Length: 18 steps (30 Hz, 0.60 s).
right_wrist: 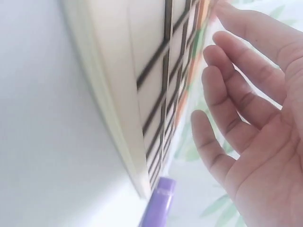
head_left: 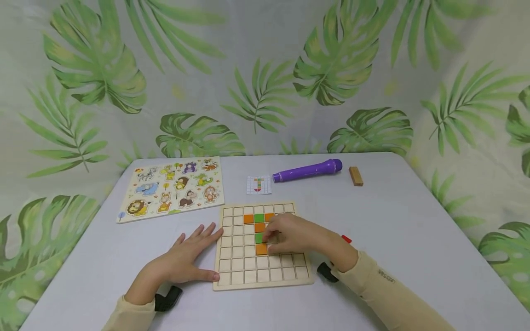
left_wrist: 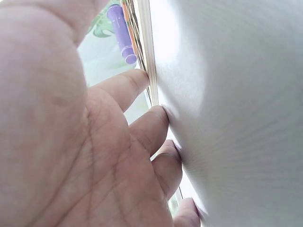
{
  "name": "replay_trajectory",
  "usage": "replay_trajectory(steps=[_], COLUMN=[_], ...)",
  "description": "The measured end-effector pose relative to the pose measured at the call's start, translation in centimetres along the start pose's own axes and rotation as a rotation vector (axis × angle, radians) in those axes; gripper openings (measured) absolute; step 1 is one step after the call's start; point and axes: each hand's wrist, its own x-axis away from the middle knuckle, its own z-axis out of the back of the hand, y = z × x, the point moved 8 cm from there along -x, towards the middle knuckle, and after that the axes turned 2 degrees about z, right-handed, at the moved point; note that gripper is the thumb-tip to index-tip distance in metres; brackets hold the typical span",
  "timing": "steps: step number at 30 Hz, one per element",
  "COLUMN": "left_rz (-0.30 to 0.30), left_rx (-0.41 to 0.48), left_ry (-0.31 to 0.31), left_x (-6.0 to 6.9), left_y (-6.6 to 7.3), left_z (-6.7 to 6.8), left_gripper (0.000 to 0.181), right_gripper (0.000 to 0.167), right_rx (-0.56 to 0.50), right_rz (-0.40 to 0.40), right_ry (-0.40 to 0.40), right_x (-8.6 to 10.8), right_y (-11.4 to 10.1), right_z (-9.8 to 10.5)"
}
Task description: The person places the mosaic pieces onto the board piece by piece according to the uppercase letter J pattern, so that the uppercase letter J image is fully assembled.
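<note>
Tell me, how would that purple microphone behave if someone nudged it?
The purple microphone would probably roll, since its handle looks round and it lies on a flat table. It may curve as it goes, because its head is wider than the other end. Its smooth-looking surface might also make it a little slippery to grip.

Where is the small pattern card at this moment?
In the head view, the small pattern card lies near the middle, beyond the far edge of the gridded board and just left of the purple microphone.
</note>
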Motion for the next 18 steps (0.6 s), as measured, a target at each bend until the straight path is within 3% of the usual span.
replay_trajectory(steps=[8,18], left_rz=[-0.009,-0.012], left_rx=[-0.005,-0.004], left_ry=[0.007,0.009], left_x=[0.1,0.2], left_y=[0.0,0.1], left_z=[-0.2,-0.1], left_gripper=[0.111,0.111], right_gripper=[0.022,0.025], right_rx=[-0.040,-0.054], right_rz=[-0.080,-0.189], right_ry=[0.001,0.006], right_x=[2.7,7.8], right_y=[1.8,4.7], right_z=[1.3,2.8])
